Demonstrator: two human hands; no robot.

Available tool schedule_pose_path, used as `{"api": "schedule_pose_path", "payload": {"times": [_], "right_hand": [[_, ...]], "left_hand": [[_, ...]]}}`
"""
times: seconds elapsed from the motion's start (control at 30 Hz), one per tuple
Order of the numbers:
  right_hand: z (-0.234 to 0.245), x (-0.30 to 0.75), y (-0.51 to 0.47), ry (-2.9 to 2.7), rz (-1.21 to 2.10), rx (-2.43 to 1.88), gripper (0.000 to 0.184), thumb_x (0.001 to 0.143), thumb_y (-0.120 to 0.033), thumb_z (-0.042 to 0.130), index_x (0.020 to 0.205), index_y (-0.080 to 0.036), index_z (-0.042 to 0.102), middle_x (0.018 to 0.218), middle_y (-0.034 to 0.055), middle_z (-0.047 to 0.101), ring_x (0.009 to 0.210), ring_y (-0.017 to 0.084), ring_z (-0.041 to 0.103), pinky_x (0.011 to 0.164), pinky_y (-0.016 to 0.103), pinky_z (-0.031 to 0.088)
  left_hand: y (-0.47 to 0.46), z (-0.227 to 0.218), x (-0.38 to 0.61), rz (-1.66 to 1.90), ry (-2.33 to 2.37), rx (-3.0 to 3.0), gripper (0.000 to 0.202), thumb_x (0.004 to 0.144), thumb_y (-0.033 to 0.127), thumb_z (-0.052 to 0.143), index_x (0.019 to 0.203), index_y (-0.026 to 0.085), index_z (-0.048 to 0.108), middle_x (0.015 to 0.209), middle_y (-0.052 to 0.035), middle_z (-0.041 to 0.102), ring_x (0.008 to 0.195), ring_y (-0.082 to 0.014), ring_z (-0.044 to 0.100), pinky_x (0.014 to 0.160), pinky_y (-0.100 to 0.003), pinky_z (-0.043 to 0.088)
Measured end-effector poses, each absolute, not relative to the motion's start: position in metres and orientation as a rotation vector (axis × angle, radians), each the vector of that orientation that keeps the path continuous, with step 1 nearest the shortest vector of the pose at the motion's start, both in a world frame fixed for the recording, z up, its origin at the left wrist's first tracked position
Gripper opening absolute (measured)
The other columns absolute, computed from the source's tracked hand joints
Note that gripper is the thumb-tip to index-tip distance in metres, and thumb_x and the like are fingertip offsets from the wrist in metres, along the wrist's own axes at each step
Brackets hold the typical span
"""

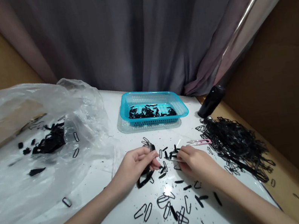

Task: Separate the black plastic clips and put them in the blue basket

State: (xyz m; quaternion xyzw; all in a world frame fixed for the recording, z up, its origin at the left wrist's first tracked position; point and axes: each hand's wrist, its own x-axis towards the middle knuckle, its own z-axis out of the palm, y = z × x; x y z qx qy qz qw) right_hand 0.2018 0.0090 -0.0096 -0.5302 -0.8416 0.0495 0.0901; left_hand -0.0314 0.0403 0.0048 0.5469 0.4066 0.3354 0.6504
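My left hand [139, 161] is closed, its thumb and fingers pinching a black strip [144, 179] whose looped lower end hangs below the palm. Thin black wire-like loops [146, 142] show just above those fingers. Opposite it, my right hand [193, 160] is closed in a pinch low over the white tabletop; what sits between its fingertips is too small to make out. Short black pieces [179, 182] and flat black loops [148, 211] lie scattered around and below both hands. Pink-handled thread snips [200, 142] rest just beyond my right hand.
A blue perforated basket [155, 120] with small black pieces inside stands at the back. A tangled heap of black loops [236, 143] lies on the right, near a black cylindrical object [211, 101]. A large clear plastic bag [86, 111] with black parts covers the left side.
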Motion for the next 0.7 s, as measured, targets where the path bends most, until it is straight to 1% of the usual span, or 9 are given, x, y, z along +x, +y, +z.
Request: {"api": "schedule_pose_path", "payload": {"times": [0.13, 0.2, 0.27, 0.33, 0.4, 0.5, 0.57, 0.63, 0.7], "right_hand": [[0.006, 0.204, 0.02, -2.57, 0.287, -1.549, 0.016, 0.077, -0.002, 0.051, 0.076, -0.018, 0.056, 0.073, 0.0062, 0.062, 0.068, 0.02, 0.059, 0.057, 0.029, 0.04], [0.019, 0.212, 0.019, -2.579, 0.418, -1.528, 0.013, 0.085, -0.007, 0.049, 0.085, -0.019, 0.056, 0.07, 0.0033, 0.063, 0.061, 0.017, 0.058, 0.052, 0.027, 0.041], [0.033, 0.221, 0.013, -2.571, 0.582, -1.495, 0.012, 0.092, -0.014, 0.047, 0.101, -0.021, 0.053, 0.068, -0.0003, 0.065, 0.056, 0.014, 0.059, 0.051, 0.025, 0.045], [0.044, 0.228, 0.004, -2.495, 0.784, -1.461, 0.024, 0.099, -0.02, 0.039, 0.123, -0.022, 0.043, 0.079, 0.0007, 0.07, 0.056, 0.012, 0.064, 0.054, 0.024, 0.052], [0.049, 0.231, -0.003, -2.1, 1.189, -1.361, 0.025, 0.101, -0.027, 0.039, 0.125, -0.025, 0.044, 0.102, 0.0072, 0.071, 0.069, 0.015, 0.072, 0.065, 0.03, 0.06], [0.045, 0.225, -0.005, -1.632, 1.325, -1.187, 0.023, 0.1, -0.037, 0.045, 0.119, -0.028, 0.055, 0.12, 0.0117, 0.068, 0.091, 0.023, 0.074, 0.074, 0.039, 0.062], [0.035, 0.215, 0.0, -1.504, 1.192, -1.119, 0.027, 0.093, -0.043, 0.057, 0.116, -0.03, 0.058, 0.116, 0.0104, 0.071, 0.096, 0.026, 0.073, 0.071, 0.039, 0.063], [0.024, 0.203, 0.009, -1.437, 1.007, -1.065, 0.028, 0.086, -0.047, 0.066, 0.106, -0.028, 0.062, 0.091, 0.0071, 0.074, 0.075, 0.022, 0.073, 0.054, 0.031, 0.06], [0.014, 0.189, 0.018, -1.423, 0.971, -1.048, 0.021, 0.087, -0.045, 0.065, 0.092, -0.024, 0.064, 0.066, 0.0011, 0.065, 0.05, 0.014, 0.062, 0.039, 0.022, 0.049]], "left_hand": [[0.042, -0.004, -0.035, 0.809, 0.961, 1.25, 0.026, 0.087, 0.04, 0.065, 0.075, 0.016, 0.063, 0.067, -0.0005, 0.068, 0.064, -0.0135, 0.062, 0.066, -0.025, 0.048], [0.043, -0.007, -0.037, 0.826, 0.971, 1.235, 0.027, 0.087, 0.04, 0.064, 0.074, 0.016, 0.062, 0.066, 0.0, 0.067, 0.062, -0.0128, 0.061, 0.065, -0.025, 0.048], [0.043, -0.01, -0.038, 0.831, 0.961, 1.22, 0.027, 0.087, 0.04, 0.063, 0.074, 0.016, 0.062, 0.067, -0.0005, 0.067, 0.062, -0.0126, 0.06, 0.065, -0.025, 0.048], [0.042, -0.013, -0.037, 0.813, 0.933, 1.206, 0.026, 0.088, 0.04, 0.063, 0.077, 0.016, 0.063, 0.073, -0.002, 0.07, 0.066, -0.013, 0.062, 0.066, -0.025, 0.049], [0.039, -0.015, -0.035, 0.781, 0.902, 1.202, 0.025, 0.088, 0.041, 0.063, 0.082, 0.017, 0.063, 0.079, -0.004, 0.073, 0.07, -0.014, 0.064, 0.069, -0.026, 0.05], [0.037, -0.017, -0.034, 0.747, 0.852, 1.209, 0.024, 0.089, 0.041, 0.063, 0.085, 0.017, 0.064, 0.087, -0.006, 0.075, 0.076, -0.0153, 0.067, 0.071, -0.028, 0.051], [0.038, -0.018, -0.034, 0.746, 0.834, 1.206, 0.023, 0.089, 0.04, 0.063, 0.085, 0.017, 0.064, 0.088, -0.0062, 0.075, 0.077, -0.0155, 0.068, 0.071, -0.028, 0.051], [0.039, -0.018, -0.035, 0.756, 0.834, 1.199, 0.022, 0.088, 0.038, 0.063, 0.085, 0.017, 0.065, 0.087, -0.0059, 0.075, 0.076, -0.0152, 0.068, 0.07, -0.027, 0.05], [0.039, -0.02, -0.035, 0.758, 0.839, 1.192, 0.022, 0.088, 0.038, 0.064, 0.084, 0.017, 0.065, 0.086, -0.0055, 0.075, 0.075, -0.0151, 0.068, 0.07, -0.027, 0.05]]}}
